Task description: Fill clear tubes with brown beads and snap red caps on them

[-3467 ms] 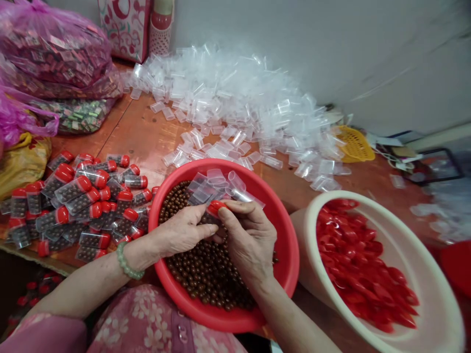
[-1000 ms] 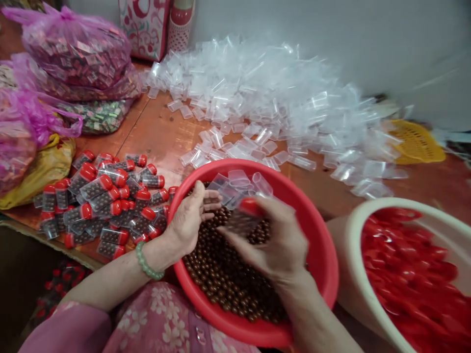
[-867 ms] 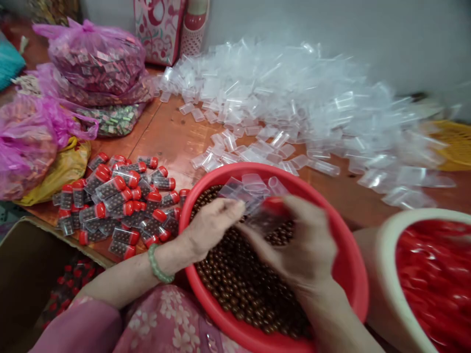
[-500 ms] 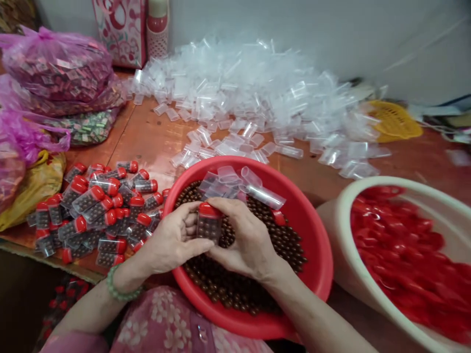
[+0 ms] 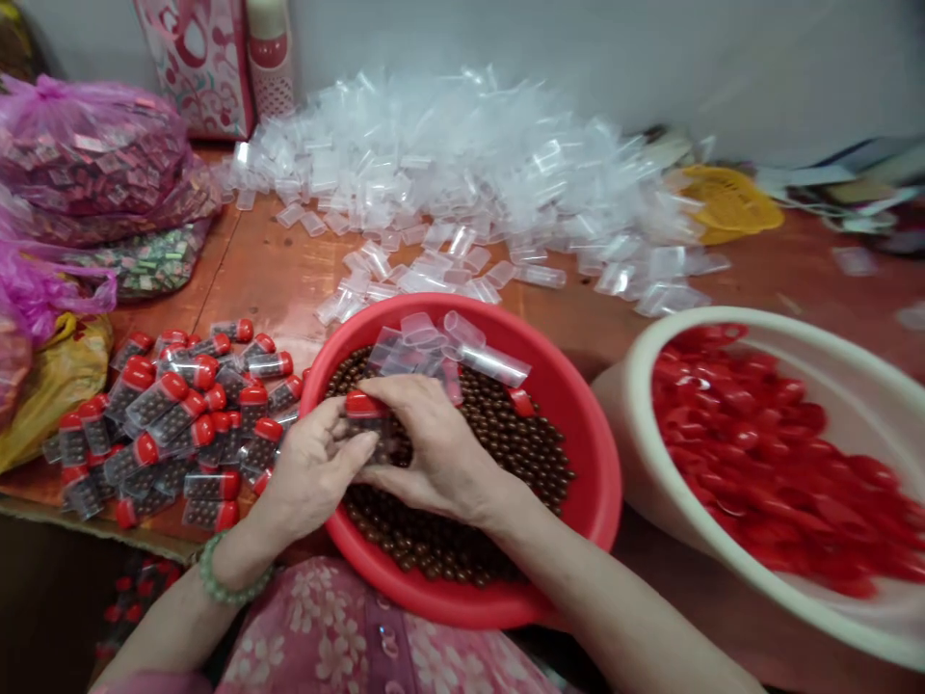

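Between both hands, over the red basin [image 5: 605, 511], is a small clear container with a red cap [image 5: 365, 406], filled with dark brown balls. My left hand [image 5: 312, 469] is closed on its left side, thumb across the front. From the right, my right hand [image 5: 437, 451] grips it with thumb below and fingers at the cap. Loose brown balls [image 5: 516, 445] cover much of the basin's floor. On top of them lie several clear plastic sleeves [image 5: 495, 364] and a small red piece [image 5: 521, 403]. My hands hide part of the container.
Capped containers [image 5: 173, 400] are heaped on the left of the wooden table [image 5: 250, 251]. Behind the basin spreads a big pile of clear sleeves [image 5: 462, 164]. A cream tub [image 5: 636, 386] of red caps [image 5: 752, 434] stands right. Pink bags [image 5: 93, 159] and a yellow basket [image 5: 733, 202] flank the pile.
The whole view has shifted, so the basin and hands appear farther left and more of the cream tub shows. Both hands still hold the capped container, now turned slightly.
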`<state>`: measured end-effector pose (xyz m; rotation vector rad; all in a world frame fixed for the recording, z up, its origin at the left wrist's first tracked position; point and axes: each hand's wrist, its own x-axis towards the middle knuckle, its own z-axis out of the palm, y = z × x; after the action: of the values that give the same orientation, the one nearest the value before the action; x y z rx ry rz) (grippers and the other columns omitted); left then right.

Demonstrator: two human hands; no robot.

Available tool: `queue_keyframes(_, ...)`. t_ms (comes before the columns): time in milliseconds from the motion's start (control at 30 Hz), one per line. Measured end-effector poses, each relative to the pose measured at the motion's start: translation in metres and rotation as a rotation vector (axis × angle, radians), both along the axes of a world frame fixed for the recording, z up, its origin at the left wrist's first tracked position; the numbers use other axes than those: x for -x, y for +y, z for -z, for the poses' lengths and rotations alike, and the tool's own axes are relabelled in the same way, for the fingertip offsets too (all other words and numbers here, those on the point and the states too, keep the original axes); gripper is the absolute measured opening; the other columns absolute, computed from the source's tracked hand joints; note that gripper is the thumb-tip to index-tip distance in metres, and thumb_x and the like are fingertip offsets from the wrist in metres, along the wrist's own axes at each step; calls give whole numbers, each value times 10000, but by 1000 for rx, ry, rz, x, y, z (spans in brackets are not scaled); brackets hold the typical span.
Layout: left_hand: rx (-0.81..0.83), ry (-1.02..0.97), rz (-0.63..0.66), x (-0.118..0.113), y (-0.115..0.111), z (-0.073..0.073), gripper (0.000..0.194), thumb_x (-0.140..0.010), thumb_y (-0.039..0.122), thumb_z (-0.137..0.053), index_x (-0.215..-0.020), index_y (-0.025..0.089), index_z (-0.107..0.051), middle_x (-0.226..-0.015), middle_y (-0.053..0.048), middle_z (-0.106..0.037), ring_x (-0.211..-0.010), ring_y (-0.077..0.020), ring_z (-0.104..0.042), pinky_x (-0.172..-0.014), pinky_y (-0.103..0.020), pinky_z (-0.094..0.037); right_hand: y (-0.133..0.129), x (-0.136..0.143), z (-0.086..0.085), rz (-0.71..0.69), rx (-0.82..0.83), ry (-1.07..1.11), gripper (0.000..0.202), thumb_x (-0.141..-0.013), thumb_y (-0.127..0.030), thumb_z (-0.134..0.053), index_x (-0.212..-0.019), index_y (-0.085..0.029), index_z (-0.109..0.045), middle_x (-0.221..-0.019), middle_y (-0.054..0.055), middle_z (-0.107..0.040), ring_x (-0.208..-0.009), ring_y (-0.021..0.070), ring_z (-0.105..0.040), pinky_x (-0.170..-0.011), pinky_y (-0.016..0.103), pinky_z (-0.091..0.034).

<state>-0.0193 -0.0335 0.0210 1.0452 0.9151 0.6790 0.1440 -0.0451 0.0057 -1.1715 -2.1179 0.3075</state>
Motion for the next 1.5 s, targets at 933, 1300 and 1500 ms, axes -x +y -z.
queue_keyframes(933,-1311,786,57,10,19,4,390,-913,202,-559,-1289,124,-493,-1267,-145,-627,-1195,-239,-593,-1028,-407,-516,-14,-97,-3,398,443,-149,307,-844,-237,-657,-1131,-183,-561,-1030,78,-589,-928,221,-607,-832,368,-506)
queue_keyframes(1300,-1259,655,581,-37,33,2,243,-905,177,-560,-1118,60,-568,-1128,-157,-655,-1034,-268,-635,-918,-424,-561,-21,-76,-6,53,332,150,331,-829,-214,-704,-1132,-199,-571,-1020,47,-616,-946,160,-601,-836,296,-499)
queue_keyframes(1500,-1265,681,636,-34,23,4,269,-953,186,-458,-1158,27,-531,-1131,-183,-619,-1054,-274,-602,-938,-437,-542,-25,-74,2,59,358,203,302,-803,-199,-730,-1071,-197,-591,-980,41,-630,-912,154,-616,-808,285,-498)
